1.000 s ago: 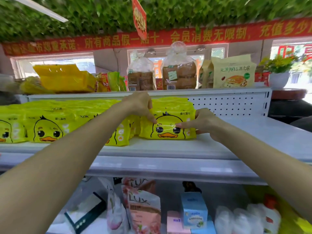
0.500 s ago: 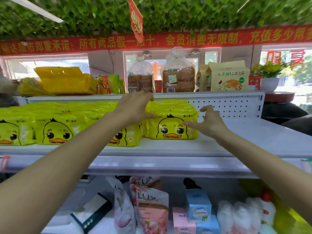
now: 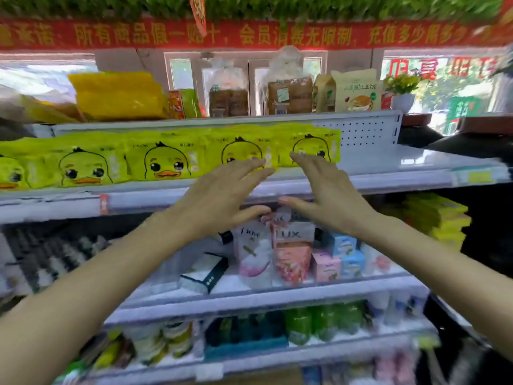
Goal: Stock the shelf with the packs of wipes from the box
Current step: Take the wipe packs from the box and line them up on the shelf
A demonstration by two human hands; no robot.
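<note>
Nearest us, our left grip (image 3: 222, 195) and right grip (image 3: 330, 198) hang side by side in front of the shelf edge. Both are released, with fingers straight and spread, palms down, grasping nothing. Their fingertips overlap the lower edge of the two rightmost packs, but the picture is smeared, so we cannot tell whether they touch.

Below and behind the grips, a lower shelf (image 3: 277, 294) carries a Dove pouch (image 3: 251, 245), a Lux pouch (image 3: 291, 251) just beside it, and small pink and blue boxes (image 3: 341, 257) to the right.

Beyond, the packs of wipes (image 3: 163, 162), yellow-green with duck faces, stand in a row along the white shelf (image 3: 402, 162). The rightmost pack (image 3: 313, 140) sits beside a bare stretch of that shelf.

Above, the top shelf (image 3: 194, 122) holds yellow packets (image 3: 116, 95), bagged bread (image 3: 288, 93) and a tan bag (image 3: 358, 90). A red banner (image 3: 249, 34) runs across the far wall.
</note>
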